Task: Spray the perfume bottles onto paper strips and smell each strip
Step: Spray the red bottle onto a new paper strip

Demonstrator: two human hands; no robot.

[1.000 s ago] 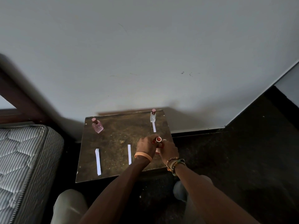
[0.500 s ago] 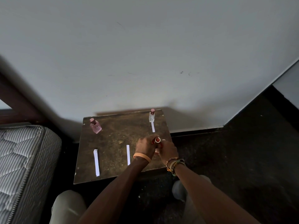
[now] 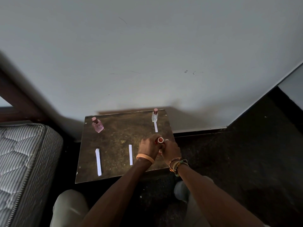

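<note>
- Both hands brought together over the near right part of the worktop; left hand and right hand touching, closed around a third perfume bottle.
- Only the round reddish top of that bottle visible between the hands; body hidden. Cannot tell whether this is a cap being pulled or the spray head.
- Two-handed hold judged as one hand steadying the body while the other works the top.
- Pink bottle upright at far left corner, clear bottle upright at far right corner; both capped, well apart from the hands.
- Three paper strips laid lengthwise: left strip in line with the pink bottle, middle strip just left of the left hand, far strip just below the clear bottle. Layout judged as one strip per bottle, to keep scents apart.
- Held bottle nearest the middle strip.
- No wetting discernible on any strip; no strip lifted. Task judged at an early stage.
</note>
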